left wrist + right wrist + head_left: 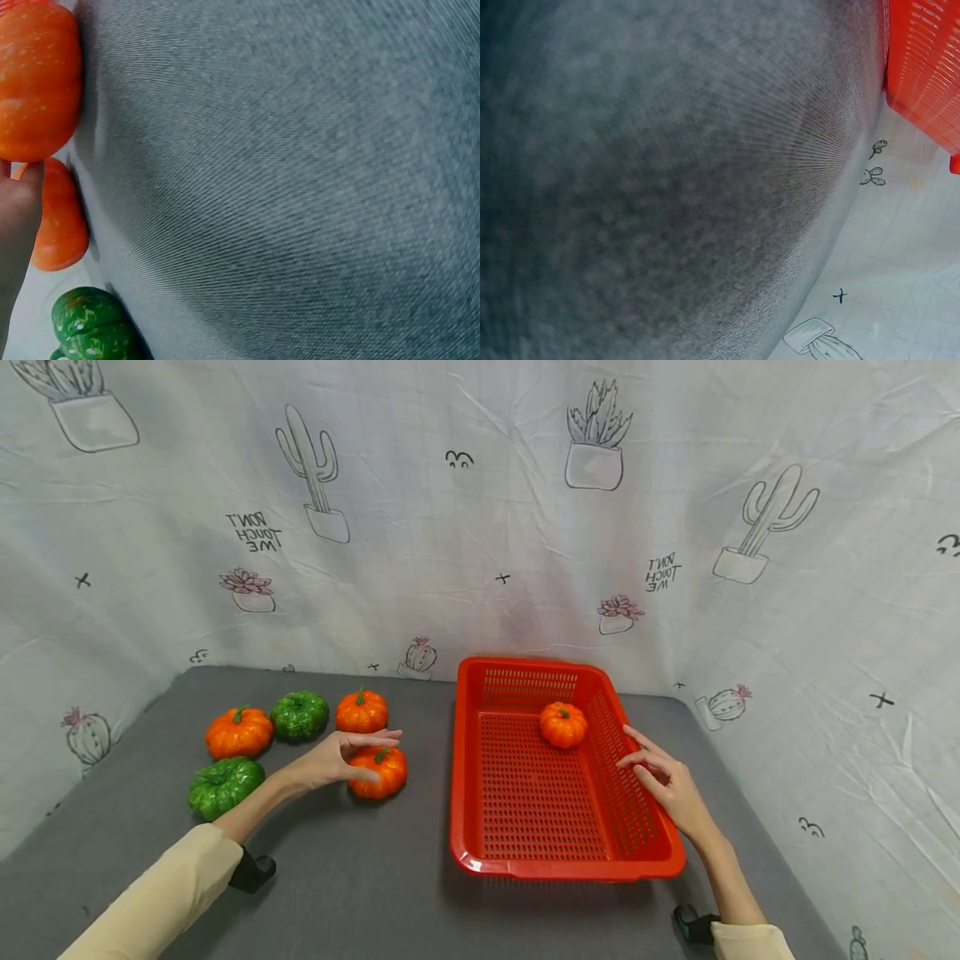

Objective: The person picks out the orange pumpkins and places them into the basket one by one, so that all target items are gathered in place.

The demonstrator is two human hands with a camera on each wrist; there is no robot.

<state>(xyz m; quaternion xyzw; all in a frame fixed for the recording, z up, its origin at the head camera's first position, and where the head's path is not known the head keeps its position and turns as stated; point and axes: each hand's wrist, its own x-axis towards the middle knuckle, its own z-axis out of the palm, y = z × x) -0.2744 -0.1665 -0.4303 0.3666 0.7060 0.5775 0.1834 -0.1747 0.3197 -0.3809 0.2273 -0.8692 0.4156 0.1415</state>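
While the left hand [333,762] holds the near orange pumpkin [384,774] on the left half of the table [345,885], the right hand [671,789] is at the right rim of the red basket [570,868]. The left grip is wide: the thumb lies against the pumpkin's near side and the fingers stretch nearly straight across its far side. The left wrist view also shows the thumb against that pumpkin.

Just beyond it sits the far orange pumpkin [362,712], and to the left of that the far green pumpkin [299,717]. Farther left is the left orange pumpkin [238,733], with the near green pumpkin [225,787] on its near side, partly behind the left forearm.

On the right half, the basket holds one more pumpkin, the small orange one [563,726], toward its far right corner near the right wall. The right hand's fingers are loosely bent and spread over the rim, with nothing gripped between them; whether they actually touch the rim is hard to tell, as the right wrist view misses the hand. Both sleeves [176,877] are cream, and a white sheet [450,535] with cactus drawings hangs on the far side.
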